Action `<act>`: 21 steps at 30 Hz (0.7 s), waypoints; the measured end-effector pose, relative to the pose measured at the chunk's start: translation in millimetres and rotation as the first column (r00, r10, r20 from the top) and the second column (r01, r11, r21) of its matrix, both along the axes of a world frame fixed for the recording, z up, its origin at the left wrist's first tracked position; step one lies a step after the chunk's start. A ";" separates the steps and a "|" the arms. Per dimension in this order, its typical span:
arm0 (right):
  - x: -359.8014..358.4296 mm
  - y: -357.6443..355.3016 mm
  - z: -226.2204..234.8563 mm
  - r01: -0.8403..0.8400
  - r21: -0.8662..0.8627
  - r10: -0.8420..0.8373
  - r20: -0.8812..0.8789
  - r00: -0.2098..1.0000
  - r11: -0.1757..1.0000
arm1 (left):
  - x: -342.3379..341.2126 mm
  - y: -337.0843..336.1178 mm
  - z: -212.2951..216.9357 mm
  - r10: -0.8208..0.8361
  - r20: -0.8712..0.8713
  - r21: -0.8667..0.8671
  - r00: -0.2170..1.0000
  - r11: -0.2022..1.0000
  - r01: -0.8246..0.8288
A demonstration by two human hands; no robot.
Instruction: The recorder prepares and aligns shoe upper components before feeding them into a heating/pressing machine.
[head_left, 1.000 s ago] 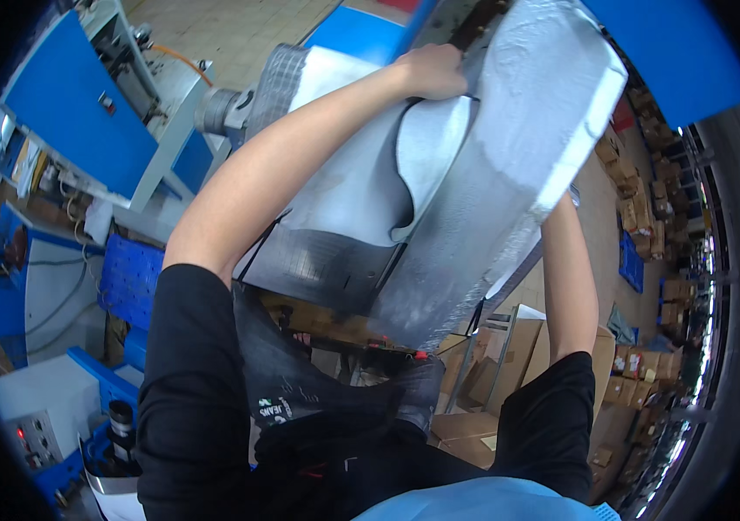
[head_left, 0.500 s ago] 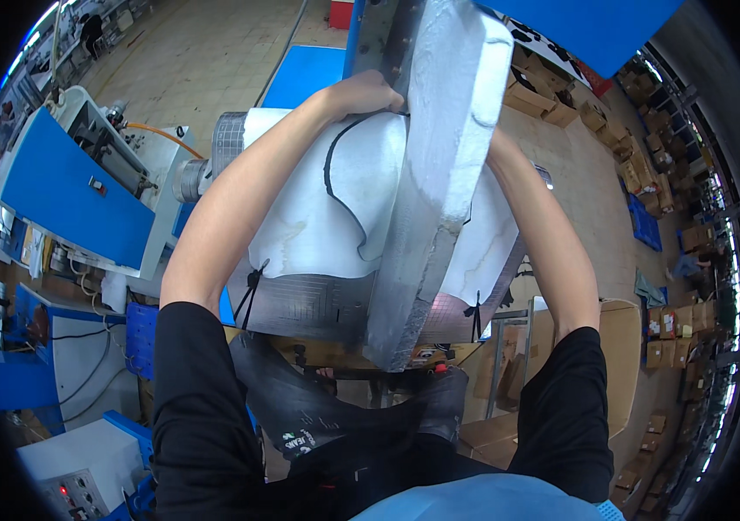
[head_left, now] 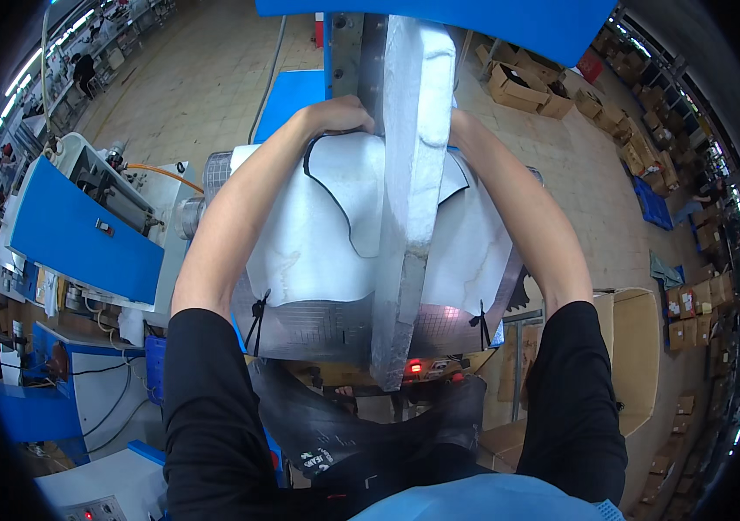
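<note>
A pale fabric-like piece with a black edge [head_left: 344, 191] lies on a white sheet [head_left: 309, 260] over a curved metal bed. My left hand [head_left: 340, 113] is at the far edge of this piece, its fingers curled closed on it; the fingertips are partly hidden. A thick upright bar with a white covering [head_left: 422, 130] stands between my hands and hides the middle of the piece. On its right side, my right hand [head_left: 459, 128] reaches to the far edge; its fingers are hidden behind the bar. Black ties [head_left: 257, 311] hold the sheet's near corners.
The curved metal bed [head_left: 318, 330] shows a grid of lines near me. A blue machine cover [head_left: 439, 22] overhangs the far side. Another blue and white machine [head_left: 83, 226] stands at left. An open cardboard box [head_left: 635, 347] is at right, and cartons [head_left: 518, 87] stand farther off.
The whole view has shifted, and the bar looks more upright. More of the black-edged piece shows right of the bar. A red light glows below the bed. Both hands stay at the far edge.
</note>
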State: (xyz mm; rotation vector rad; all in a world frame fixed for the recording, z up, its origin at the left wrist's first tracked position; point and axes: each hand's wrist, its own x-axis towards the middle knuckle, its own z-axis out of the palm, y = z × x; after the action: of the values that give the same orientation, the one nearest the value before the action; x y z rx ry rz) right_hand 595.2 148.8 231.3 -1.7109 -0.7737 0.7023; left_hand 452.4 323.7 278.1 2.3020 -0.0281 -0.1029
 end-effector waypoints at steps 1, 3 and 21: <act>2.6 2.2 -1.6 -0.003 0.005 0.003 0.002 1.000 1.000 | 2.6 3.3 -0.9 -0.066 0.016 0.039 0.998 0.997 0.065; 10.6 0.7 -0.5 -0.090 -0.179 0.101 0.054 0.993 0.980 | 9.0 8.2 -1.3 -0.161 0.026 0.152 0.987 0.976 0.155; -23.2 16.0 28.2 -0.219 -0.511 0.382 0.239 0.893 0.831 | 43.7 34.9 -14.2 -0.326 -0.162 0.204 0.931 0.912 0.355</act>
State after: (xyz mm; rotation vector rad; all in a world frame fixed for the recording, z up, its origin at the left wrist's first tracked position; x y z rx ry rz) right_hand 572.0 164.8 259.6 -2.2165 -1.2095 0.8865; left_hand 496.1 358.6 263.9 2.4968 -0.3742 -0.4518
